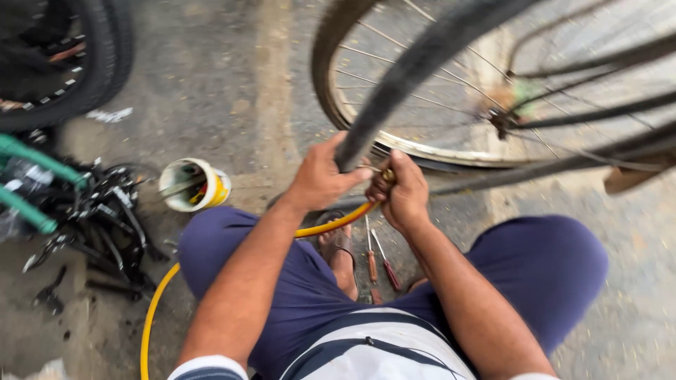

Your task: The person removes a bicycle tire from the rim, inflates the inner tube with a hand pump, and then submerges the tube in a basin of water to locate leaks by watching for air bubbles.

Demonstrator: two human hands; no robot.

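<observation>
My left hand (320,176) closes its grip on the black tyre (415,67) where it leaves the bicycle wheel's rim (422,149). Just right of it, my right hand (403,193) pinches the yellow hose's (331,225) brass end. Two screwdrivers (380,257) lie below the grips; a yellow tub (191,184) sits left, bare concrete floor (232,84) beyond.

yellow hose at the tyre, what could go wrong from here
1. The right hand presses the tip of the yellow hose to the wheel by pinch alone; it may slip off.
2. The left hand grips the black tyre beside the rim, where fingers might get nipped.
3. Two screwdrivers lie by the sandalled foot, easy to tread on.
</observation>
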